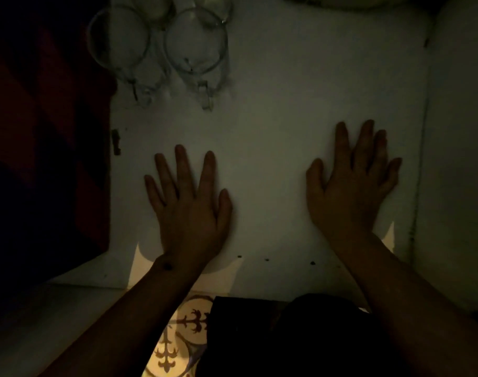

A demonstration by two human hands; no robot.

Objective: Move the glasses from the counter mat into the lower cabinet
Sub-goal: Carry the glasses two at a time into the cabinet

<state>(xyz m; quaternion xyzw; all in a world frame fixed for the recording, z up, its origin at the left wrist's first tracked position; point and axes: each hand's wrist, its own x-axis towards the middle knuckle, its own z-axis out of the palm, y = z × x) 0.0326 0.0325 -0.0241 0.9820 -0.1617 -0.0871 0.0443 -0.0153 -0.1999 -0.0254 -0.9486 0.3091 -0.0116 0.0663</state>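
I look down into a dim lower cabinet with a white floor (273,104). Two clear glass mugs with handles stand at its back left: one (118,44) by the left edge, another (195,42) just to its right. More glass shows behind them at the top edge (161,6). My left hand (188,202) lies flat on the cabinet floor, fingers spread, well in front of the mugs. My right hand (352,183) lies flat too, near the right wall, holding nothing.
The cabinet's right wall (455,131) rises beside my right hand. A dark red door or panel (42,131) stands on the left. Patterned floor tile (183,336) shows below the cabinet's front edge, next to dark clothing (286,336).
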